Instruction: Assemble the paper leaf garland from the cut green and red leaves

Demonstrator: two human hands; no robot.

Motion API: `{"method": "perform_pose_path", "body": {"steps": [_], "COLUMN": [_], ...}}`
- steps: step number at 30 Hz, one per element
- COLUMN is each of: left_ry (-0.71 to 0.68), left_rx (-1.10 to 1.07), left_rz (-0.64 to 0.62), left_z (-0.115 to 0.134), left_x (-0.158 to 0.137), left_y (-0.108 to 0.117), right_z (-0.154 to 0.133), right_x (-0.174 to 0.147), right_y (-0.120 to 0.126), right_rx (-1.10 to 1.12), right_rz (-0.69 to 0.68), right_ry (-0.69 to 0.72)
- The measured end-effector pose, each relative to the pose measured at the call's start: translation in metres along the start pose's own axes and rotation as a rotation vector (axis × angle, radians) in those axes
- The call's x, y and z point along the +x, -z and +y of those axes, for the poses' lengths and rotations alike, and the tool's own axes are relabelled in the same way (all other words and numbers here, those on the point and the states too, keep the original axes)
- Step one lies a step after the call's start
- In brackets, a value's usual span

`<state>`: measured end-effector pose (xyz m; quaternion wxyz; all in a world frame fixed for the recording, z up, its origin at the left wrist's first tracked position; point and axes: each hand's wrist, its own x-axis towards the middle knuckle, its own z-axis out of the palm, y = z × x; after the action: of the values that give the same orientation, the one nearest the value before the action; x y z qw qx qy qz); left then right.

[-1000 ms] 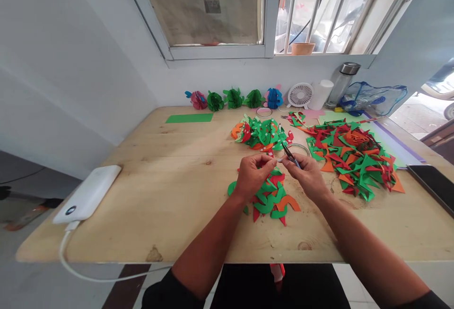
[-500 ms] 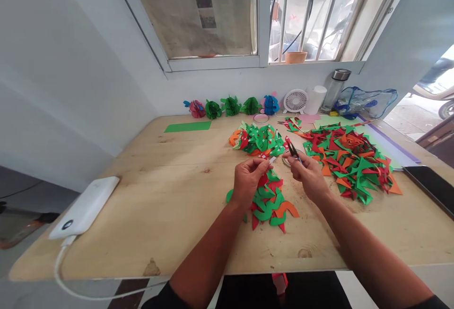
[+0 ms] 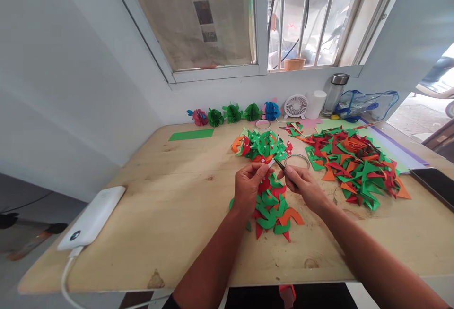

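Snips (image 3: 280, 163) that pointed up and away from the left hand half a second ago have swung down, so their dark tips now meet, or nearly meet, the small white strip (image 3: 271, 163). Left hand (image 3: 247, 185) pinches that strip between thumb and fingers, above the middle of the tabletop (image 3: 170, 233); whether it also grips the red paper just below, I cannot tell. Right hand (image 3: 302, 182) is closed around the snips' handles. Beneath both hands, curved paper cutouts (image 3: 271, 212) spread toward the front edge, leaving a band of wood before it. Beyond the fingertips, nearer the back edge, sits a mound of white-patched cutouts (image 3: 262, 142), with a thin ring (image 3: 297, 154) lying just beside its right end. Room is tightest on the right: a broad heap of paper scraps (image 3: 354, 162) runs out toward a black phone (image 3: 434, 184) at the right edge. Leftward, a wide stretch of plain wood reaches to the white power bank (image 3: 92, 217) along the left edge, and a green paper strip (image 3: 191, 134) lies near the back left corner.
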<state>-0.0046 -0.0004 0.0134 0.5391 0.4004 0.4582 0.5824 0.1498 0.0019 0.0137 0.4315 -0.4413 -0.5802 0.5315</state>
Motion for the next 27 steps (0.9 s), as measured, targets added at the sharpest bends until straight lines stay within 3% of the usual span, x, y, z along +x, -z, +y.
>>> {"method": "perform_pose_path", "body": {"steps": [14,27], "left_ry": [-0.022,-0.003], "left_rx": [0.070,0.063], "left_rz": [-0.018,-0.031], "left_z": [-0.0010,-0.0013], "left_x": [0.0000,-0.0006], "left_y": [0.0017,0.0023], "right_z": [-0.0063,-0.0054], "right_x": [-0.0024,-0.0009], "right_y": [0.0010,0.0004], "right_rx": [-0.241,-0.235], "right_rz": [0.002,0.019], "right_ry": [0.125,0.104]}}
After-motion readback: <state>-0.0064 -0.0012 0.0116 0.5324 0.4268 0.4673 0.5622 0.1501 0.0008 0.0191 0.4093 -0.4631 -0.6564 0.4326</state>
